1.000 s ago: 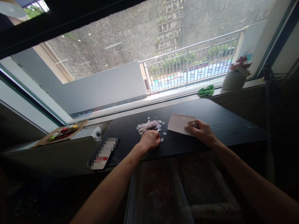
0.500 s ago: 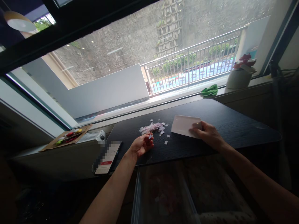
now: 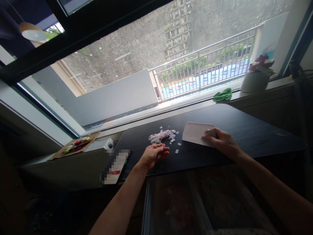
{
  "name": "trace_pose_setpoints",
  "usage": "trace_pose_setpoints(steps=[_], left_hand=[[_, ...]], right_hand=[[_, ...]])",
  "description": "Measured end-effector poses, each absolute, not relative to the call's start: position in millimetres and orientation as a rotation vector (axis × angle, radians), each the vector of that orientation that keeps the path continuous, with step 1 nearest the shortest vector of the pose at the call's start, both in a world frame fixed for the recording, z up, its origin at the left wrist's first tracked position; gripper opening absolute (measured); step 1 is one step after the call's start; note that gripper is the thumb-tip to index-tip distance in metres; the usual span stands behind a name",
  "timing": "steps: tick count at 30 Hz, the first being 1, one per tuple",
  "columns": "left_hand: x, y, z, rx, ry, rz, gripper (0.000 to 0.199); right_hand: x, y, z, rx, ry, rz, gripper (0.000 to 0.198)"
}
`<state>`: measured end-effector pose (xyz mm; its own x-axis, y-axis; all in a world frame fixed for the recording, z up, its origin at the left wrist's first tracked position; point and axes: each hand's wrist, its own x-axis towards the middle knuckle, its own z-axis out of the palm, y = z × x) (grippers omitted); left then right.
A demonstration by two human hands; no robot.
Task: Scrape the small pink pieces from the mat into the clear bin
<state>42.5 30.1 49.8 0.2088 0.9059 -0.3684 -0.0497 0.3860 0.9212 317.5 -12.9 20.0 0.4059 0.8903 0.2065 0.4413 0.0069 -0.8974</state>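
Note:
My left hand [image 3: 154, 153] is closed just in front of a heap of small pale paper pieces [image 3: 161, 135] on the dark table [image 3: 239, 130]. Its thumb and fingers pinch together, with bits of pale paper showing among them. Several loose squares lie right of the heap. On the right, my right hand [image 3: 223, 142] grips a white rectangular tray-like piece [image 3: 195, 133] by its right end, holding it tilted over the tabletop. Whether it is hollow or flat is hard to tell.
A phone [image 3: 117, 169] lies at the table's left edge. Below the near edge stands a clear plastic bin [image 3: 146, 205] with pale scraps inside. On the windowsill are a green cloth [image 3: 223, 94] and a white pot [image 3: 255, 81]. Cardboard [image 3: 56, 153] with colourful items sits at left.
My left hand has turned from palm-up to a pinch and moved slightly right. My right hand keeps hold of the white tray-like piece. The whole view has shifted a little.

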Motion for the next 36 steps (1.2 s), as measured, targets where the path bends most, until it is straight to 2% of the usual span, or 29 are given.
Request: trace_pose_setpoints(steps=[9, 16, 20, 24, 29, 36], left_hand=[[49, 29, 57, 1.133, 1.301, 0.846, 0.014], [53, 36, 50, 1.576, 1.434, 0.951, 0.012], [44, 37, 46, 1.816, 1.403, 1.094, 0.021], [22, 35, 39, 2.112, 1.452, 1.198, 0.022], [-3, 25, 22, 2.353, 1.755, 1.151, 0.024], [-8, 7, -1, 2.488, 1.850, 1.039, 0.025]], right_hand=[[318, -12, 18, -1.609, -1.215, 0.522, 0.026], [316, -12, 18, -1.550, -1.201, 0.565, 0.027], [320, -9, 13, -1.540, -1.233, 0.577, 0.028], [325, -9, 16, -1.503, -1.283, 0.706, 0.029], [316, -3, 30, -1.326, -1.280, 0.934, 0.034], [314, 14, 31, -1.302, -1.226, 0.983, 0.037]])
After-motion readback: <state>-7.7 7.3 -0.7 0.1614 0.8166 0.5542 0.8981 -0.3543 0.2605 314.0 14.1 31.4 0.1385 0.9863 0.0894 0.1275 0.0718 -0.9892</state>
